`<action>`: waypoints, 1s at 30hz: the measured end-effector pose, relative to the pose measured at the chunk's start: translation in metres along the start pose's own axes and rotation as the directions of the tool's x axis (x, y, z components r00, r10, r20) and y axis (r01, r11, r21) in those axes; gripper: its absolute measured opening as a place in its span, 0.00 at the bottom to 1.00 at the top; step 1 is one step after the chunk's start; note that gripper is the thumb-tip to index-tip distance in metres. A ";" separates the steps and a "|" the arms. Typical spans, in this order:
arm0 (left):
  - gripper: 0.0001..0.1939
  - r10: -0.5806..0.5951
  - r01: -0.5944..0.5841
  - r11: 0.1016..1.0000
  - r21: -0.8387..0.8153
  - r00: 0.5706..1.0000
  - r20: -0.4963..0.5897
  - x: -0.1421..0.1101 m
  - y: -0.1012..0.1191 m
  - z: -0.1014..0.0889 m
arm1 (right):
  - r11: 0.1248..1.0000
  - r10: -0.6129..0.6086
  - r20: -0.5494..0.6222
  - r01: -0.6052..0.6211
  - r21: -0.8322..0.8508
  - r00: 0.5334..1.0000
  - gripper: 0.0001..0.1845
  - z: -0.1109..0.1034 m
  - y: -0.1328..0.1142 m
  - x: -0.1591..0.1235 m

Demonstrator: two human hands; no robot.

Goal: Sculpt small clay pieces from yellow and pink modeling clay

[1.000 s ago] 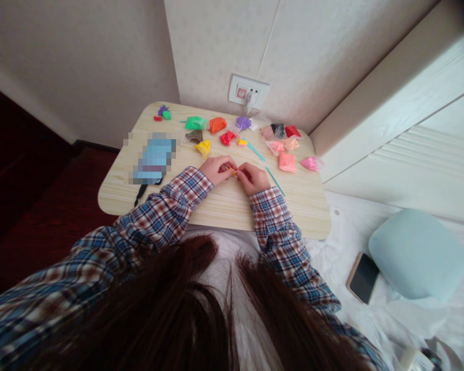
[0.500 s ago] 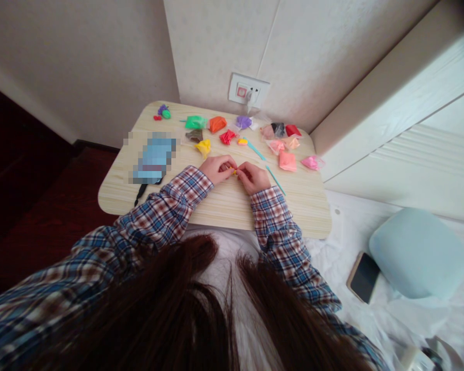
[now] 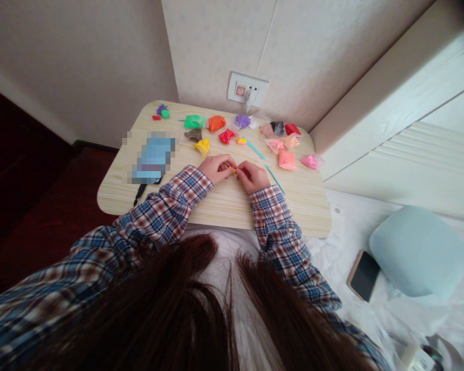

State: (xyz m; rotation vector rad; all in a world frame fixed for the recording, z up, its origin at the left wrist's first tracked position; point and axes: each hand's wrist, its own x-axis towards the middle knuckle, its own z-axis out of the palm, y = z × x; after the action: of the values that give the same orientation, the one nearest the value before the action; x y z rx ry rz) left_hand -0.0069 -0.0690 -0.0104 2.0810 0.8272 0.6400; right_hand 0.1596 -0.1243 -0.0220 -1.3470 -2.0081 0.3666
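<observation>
A small yellow piece is between the fingertips of a person's two hands, just above the middle of a pale wood-grain table, seen from the wearer's head. The left hand is closed on it from the left, thumb and fingers pinched together. The right hand meets it from the right, its thumb and forefinger also pinched on the piece, its other fingers curled in. The fingers hide most of the piece, so its shape is unclear.

Just beyond the left hand lies a yellow packet, with a red packet farther back. Near that is a little yellow-and-pink piece, next to the end of a turquoise stick. A second turquoise stick lies slanting just beside the right hand.

Along the far side are a green packet, an orange packet and a purple packet. To the right are a salmon packet and a bright pink packet. In the far left corner, a green lump touches a bumpy purple lump. A pixelated blue object lies on the left. Beyond the table's right side, a phone rests on white bedding beside a pale blue cushion.
</observation>
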 end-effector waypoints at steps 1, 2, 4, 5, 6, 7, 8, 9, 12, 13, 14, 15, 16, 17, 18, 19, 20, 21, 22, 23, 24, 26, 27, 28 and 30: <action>0.09 0.000 0.000 1.000 0.000 1.000 -0.001 0.000 0.000 0.000 | 1.000 0.001 -0.001 -0.001 -0.002 1.000 0.15 0.000 0.000 0.000; 0.09 0.001 -0.001 1.000 0.000 1.000 -0.001 0.000 0.000 0.000 | 1.000 0.002 0.000 -0.002 -0.005 1.000 0.15 0.000 0.000 0.000; 0.09 0.001 -0.001 1.000 -0.001 1.000 -0.002 0.000 -0.001 0.000 | 1.000 0.001 0.001 -0.001 -0.007 1.000 0.15 0.000 -0.001 0.000; 0.09 0.002 -0.002 1.000 -0.002 1.000 -0.002 0.000 -0.001 0.000 | 1.000 -0.002 0.001 0.002 -0.005 1.000 0.15 0.000 -0.001 0.000; 0.09 0.003 -0.003 1.000 -0.002 1.000 -0.001 0.000 -0.001 0.000 | 1.000 -0.005 0.000 0.005 -0.003 1.000 0.15 0.000 -0.001 0.000; 0.09 0.004 -0.004 1.000 -0.002 1.000 0.000 0.000 -0.001 0.000 | 1.000 -0.008 -0.003 0.008 0.001 1.000 0.15 0.000 -0.001 0.000; 0.09 0.004 -0.004 1.000 -0.002 1.000 0.000 0.000 -0.001 0.000 | 1.000 -0.012 -0.005 0.012 0.004 1.000 0.15 0.000 -0.001 0.000; 0.09 0.004 -0.004 1.000 -0.002 1.000 0.001 0.000 -0.001 0.000 | 1.000 -0.015 -0.007 0.015 0.007 1.000 0.15 0.000 0.000 0.000; 0.09 0.002 -0.002 1.000 0.002 1.000 0.002 0.000 0.000 0.000 | 1.000 -0.020 -0.011 0.020 0.015 1.000 0.15 0.000 0.000 0.000; 0.09 0.001 -0.001 1.000 0.004 1.000 0.001 0.000 0.000 0.000 | 1.000 -0.020 -0.013 0.020 0.016 1.000 0.15 0.000 0.000 0.000; 0.09 0.002 -0.002 1.000 0.006 1.000 0.001 0.000 0.000 0.000 | 1.000 -0.021 -0.015 0.021 0.017 1.000 0.16 0.000 0.000 0.000; 0.09 0.002 -0.002 1.000 0.007 1.000 0.000 0.000 0.000 0.000 | 1.000 -0.023 -0.016 0.023 0.018 1.000 0.16 0.000 0.000 0.000; 0.09 0.003 -0.003 1.000 0.008 1.000 0.000 0.000 0.000 0.000 | 0.999 -0.026 -0.016 0.027 0.019 1.000 0.16 0.000 0.001 0.000; 0.09 0.003 -0.003 1.000 0.008 1.000 0.000 0.000 0.000 0.000 | 0.999 -0.030 -0.016 0.030 0.019 0.999 0.16 0.000 0.001 0.000; 0.09 0.003 -0.003 1.000 0.009 1.000 0.000 0.000 0.000 0.000 | 0.999 -0.034 -0.015 0.034 0.019 0.999 0.16 0.000 0.001 0.000; 0.08 0.002 -0.002 1.000 0.010 1.000 0.000 0.000 0.000 0.000 | 0.999 -0.037 -0.015 0.037 0.019 0.999 0.16 0.000 0.001 0.000; 0.08 0.001 -0.001 1.000 0.010 1.000 0.000 0.000 0.000 0.000 | 0.999 -0.040 -0.016 0.040 0.018 0.999 0.16 0.000 0.001 0.000; 0.08 0.000 0.000 1.000 0.010 1.000 0.001 0.000 0.000 0.000 | 0.999 -0.041 -0.018 0.041 0.018 0.999 0.16 0.000 0.000 0.000; 0.08 -0.001 0.001 1.000 0.010 1.000 0.002 0.000 0.000 0.000 | 0.999 -0.042 -0.021 0.043 0.016 0.999 0.16 0.000 0.000 0.000; 0.08 -0.002 0.002 1.000 0.010 1.000 0.003 0.000 0.000 0.000 | 0.999 -0.044 -0.023 0.044 0.015 0.999 0.16 0.000 0.000 0.000; 0.08 -0.004 0.004 1.000 0.010 1.000 0.005 0.000 0.000 0.000 | 0.999 -0.045 -0.024 0.046 0.013 0.999 0.16 0.000 0.000 0.000; 0.08 -0.007 0.007 1.000 0.009 1.000 0.007 0.000 0.000 0.000 | 0.999 -0.048 -0.025 0.048 0.009 0.999 0.16 0.000 0.000 0.000; 0.08 -0.009 0.009 1.000 0.009 1.000 0.008 0.000 0.000 0.000 | 0.999 -0.048 -0.025 0.049 0.008 0.999 0.15 0.000 0.000 0.000; 0.08 -0.010 0.010 1.000 0.009 1.000 0.008 0.000 0.000 0.000 | 0.999 -0.049 -0.024 0.049 0.007 0.999 0.15 0.000 0.001 0.000; 0.08 -0.014 0.013 1.000 0.010 1.000 0.006 0.000 0.000 0.000 | 0.999 -0.048 -0.024 0.049 0.007 0.999 0.15 0.000 0.001 0.000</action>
State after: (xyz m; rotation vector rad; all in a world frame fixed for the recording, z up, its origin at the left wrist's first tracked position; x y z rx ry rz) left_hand -0.0068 -0.0689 -0.0103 2.0836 0.8418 0.6230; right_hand 0.1601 -0.1236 -0.0227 -1.2895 -2.0139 0.3346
